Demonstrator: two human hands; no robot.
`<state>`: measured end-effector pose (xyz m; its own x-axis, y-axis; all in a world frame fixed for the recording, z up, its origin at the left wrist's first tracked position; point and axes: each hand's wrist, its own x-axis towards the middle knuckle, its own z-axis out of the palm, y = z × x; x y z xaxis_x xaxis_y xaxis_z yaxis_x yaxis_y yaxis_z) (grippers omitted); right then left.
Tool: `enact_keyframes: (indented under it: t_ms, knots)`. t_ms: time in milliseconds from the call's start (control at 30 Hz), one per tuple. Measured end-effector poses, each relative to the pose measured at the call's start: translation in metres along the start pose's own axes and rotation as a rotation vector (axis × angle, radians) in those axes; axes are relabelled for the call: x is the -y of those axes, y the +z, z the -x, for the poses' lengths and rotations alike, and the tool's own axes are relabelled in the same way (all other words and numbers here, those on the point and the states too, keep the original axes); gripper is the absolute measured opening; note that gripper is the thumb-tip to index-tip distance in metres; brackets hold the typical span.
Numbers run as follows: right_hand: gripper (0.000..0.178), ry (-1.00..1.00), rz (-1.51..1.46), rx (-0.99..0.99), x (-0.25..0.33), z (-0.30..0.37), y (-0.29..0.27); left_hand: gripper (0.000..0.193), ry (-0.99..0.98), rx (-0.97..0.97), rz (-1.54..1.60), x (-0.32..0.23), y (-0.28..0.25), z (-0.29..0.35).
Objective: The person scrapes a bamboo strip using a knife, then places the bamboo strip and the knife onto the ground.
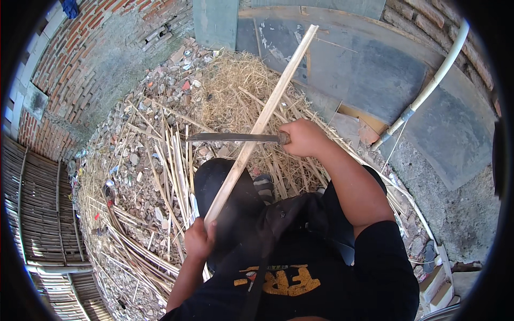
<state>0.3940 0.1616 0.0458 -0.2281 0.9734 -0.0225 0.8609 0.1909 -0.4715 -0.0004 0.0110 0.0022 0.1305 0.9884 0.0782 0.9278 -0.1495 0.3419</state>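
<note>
My left hand (199, 239) is closed round the near end of a long pale split bamboo strip (276, 95), which slants up and away to the right across my knee. In my right hand (303, 138) is the handle of a machete (230, 137). Its dark blade points left and crosses the strip near the middle, touching or just over it; I cannot tell whether it has cut in. A sandalled foot (263, 187) shows below the blade.
Split bamboo strips (174, 155) lie left of my knee, with more (136, 241) nearer me. Shavings (230, 80) cover rubble ahead. Grey panels (353, 69) and a pale pipe (428, 88) stand at the right, a brick wall (69, 64) at the far left, a bamboo screen (43, 198) nearer.
</note>
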Motion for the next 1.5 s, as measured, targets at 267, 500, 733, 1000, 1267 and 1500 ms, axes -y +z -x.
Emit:
enact_keyframes:
  t_ms: [267, 500, 733, 1000, 1267, 1500]
  knots:
    - [0.029, -0.044, 0.149, 0.038, 0.023, 0.014, -0.003, 0.042, -0.017, 0.045, -0.026, -0.004, -0.007, -0.001]
    - [0.021, 0.141, -0.06, -0.017, -0.019, -0.002, -0.01, 0.043, -0.002, 0.004, -0.001, -0.006, -0.003, -0.004]
    - [0.028, 0.001, 0.112, 0.047, 0.032, 0.012, -0.001, 0.043, -0.031, 0.037, -0.041, -0.013, -0.013, -0.002]
    - [0.021, 0.113, -0.075, 0.016, -0.03, -0.01, 0.009, 0.043, 0.007, -0.011, -0.094, -0.01, -0.008, -0.009]
    - [0.021, -0.043, 0.099, 0.099, 0.034, 0.011, 0.003, 0.043, -0.043, 0.045, -0.066, -0.009, -0.009, -0.009]
    - [0.021, 0.217, -0.124, 0.05, -0.04, -0.019, -0.008, 0.044, -0.011, 0.015, -0.019, -0.008, -0.006, -0.014]
